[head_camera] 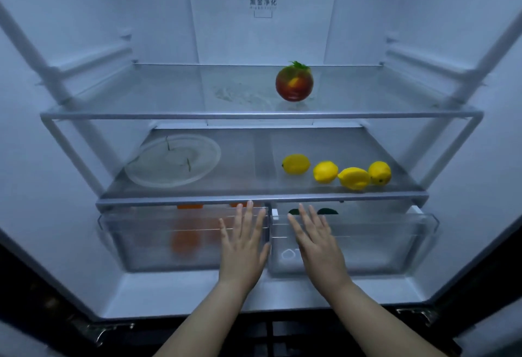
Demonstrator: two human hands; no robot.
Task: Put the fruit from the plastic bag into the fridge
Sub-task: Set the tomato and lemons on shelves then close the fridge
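The fridge stands open in front of me. A red, apple-like fruit (294, 83) with green leaves sits on the upper glass shelf (141, 115). Several yellow lemons (325, 171) lie in a row on the right of the lower shelf (254, 197). My left hand (243, 246) lies flat, fingers straight, against the front of the left clear drawer (147, 243), which holds blurred orange fruit (185, 239). My right hand (316, 243) lies flat the same way against the right clear drawer (389, 243). No plastic bag is in view.
A clear glass plate (172, 160) lies on the left of the lower shelf. Dark green items (327, 211) show behind the right drawer's top rim. The white fridge floor (183, 294) runs in front of the drawers, with dark door frames at both sides.
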